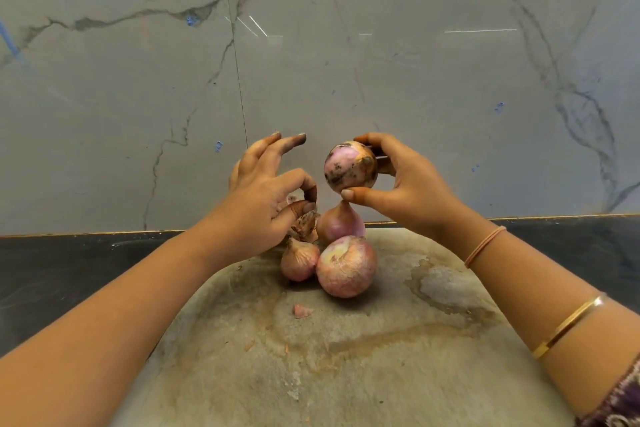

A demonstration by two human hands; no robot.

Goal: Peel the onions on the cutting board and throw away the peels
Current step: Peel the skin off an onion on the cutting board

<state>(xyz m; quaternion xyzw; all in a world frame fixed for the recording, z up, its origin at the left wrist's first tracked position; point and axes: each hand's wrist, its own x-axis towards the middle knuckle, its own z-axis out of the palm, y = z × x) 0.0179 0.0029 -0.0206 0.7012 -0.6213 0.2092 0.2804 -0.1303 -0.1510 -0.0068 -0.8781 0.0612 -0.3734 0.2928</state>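
Observation:
My right hand (405,180) holds a partly peeled pink onion (349,168) with dark smudges up above the cutting board (398,340), thumb under it and fingers behind. My left hand (266,198) is just left of it, thumb and forefinger pinching a dry brown peel (304,224), the other fingers spread. Three onions lie on the board below: a large one (346,267), a small one (299,262) to its left, and one (341,222) behind them.
A small scrap of pink peel (302,311) lies on the worn, stained board in front of the onions. The board rests on a dark countertop (69,270) against a grey marble wall (311,62).

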